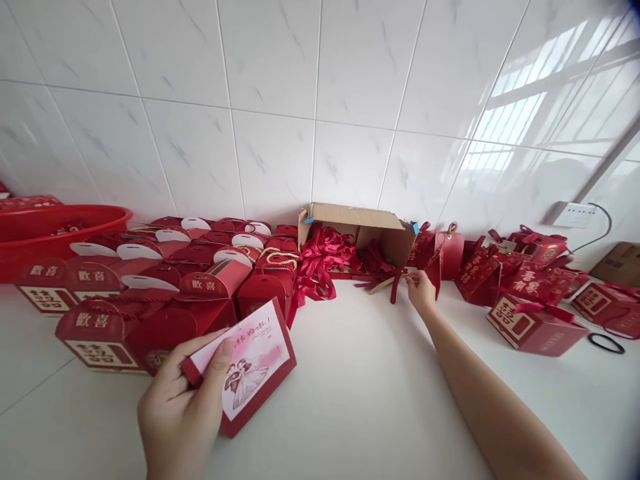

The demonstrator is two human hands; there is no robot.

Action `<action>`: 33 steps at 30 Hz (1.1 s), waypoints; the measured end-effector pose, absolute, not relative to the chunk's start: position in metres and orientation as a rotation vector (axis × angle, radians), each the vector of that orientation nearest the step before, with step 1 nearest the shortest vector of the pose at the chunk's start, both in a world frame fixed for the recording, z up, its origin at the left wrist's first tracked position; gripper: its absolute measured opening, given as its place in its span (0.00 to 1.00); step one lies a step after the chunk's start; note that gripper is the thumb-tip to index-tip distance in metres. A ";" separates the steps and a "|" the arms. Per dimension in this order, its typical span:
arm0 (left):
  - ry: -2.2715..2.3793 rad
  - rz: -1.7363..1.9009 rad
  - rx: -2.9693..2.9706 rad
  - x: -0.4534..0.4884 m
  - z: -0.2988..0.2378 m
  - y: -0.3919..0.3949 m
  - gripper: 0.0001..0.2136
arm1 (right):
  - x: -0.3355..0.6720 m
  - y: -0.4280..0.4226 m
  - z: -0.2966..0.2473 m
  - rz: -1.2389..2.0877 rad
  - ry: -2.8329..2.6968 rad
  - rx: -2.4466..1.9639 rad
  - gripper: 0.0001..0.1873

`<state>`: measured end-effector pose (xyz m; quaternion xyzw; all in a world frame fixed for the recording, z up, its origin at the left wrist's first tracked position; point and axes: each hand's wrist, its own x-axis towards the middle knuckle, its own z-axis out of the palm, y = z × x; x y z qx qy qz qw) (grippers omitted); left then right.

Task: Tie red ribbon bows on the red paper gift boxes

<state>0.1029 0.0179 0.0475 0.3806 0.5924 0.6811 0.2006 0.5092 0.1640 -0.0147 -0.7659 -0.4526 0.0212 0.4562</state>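
Note:
My left hand [180, 407] is closed round a red gift box [250, 370] with a pink picture panel, held low at the front over the white counter [360, 393]. My right hand [421, 291] reaches far forward and pinches a red ribbon bow [387, 280] lying just in front of an open cardboard box [357, 230]. That box is on its side against the tiled wall, and more red ribbons [323, 257] spill out of it.
Several closed red gift boxes [165, 280] crowd the counter at the left, beside a red plastic basin [55, 230]. More red boxes with ribbons [535, 313] lie at the right, with a black hair band [606, 343], a wall socket [570, 215] and a brown carton [620, 263].

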 end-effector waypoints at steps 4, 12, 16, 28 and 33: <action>1.641 1.883 1.146 0.101 0.048 0.016 0.17 | 0.510 0.153 0.027 -0.095 -1.099 -1.764 0.12; 1.563 1.845 1.228 0.102 0.046 0.014 0.16 | 0.496 0.136 0.057 -0.100 -1.376 -1.678 0.09; 1.562 1.826 1.207 0.103 0.047 0.013 0.16 | 0.486 0.132 0.063 -0.087 -1.382 -1.572 0.09; 1.323 2.204 1.767 0.102 0.065 -0.013 0.20 | 0.345 0.026 0.119 0.785 -1.967 -0.326 0.08; 1.097 1.943 2.297 0.102 0.084 -0.047 0.13 | 0.309 0.000 0.115 0.975 -2.066 -0.130 0.11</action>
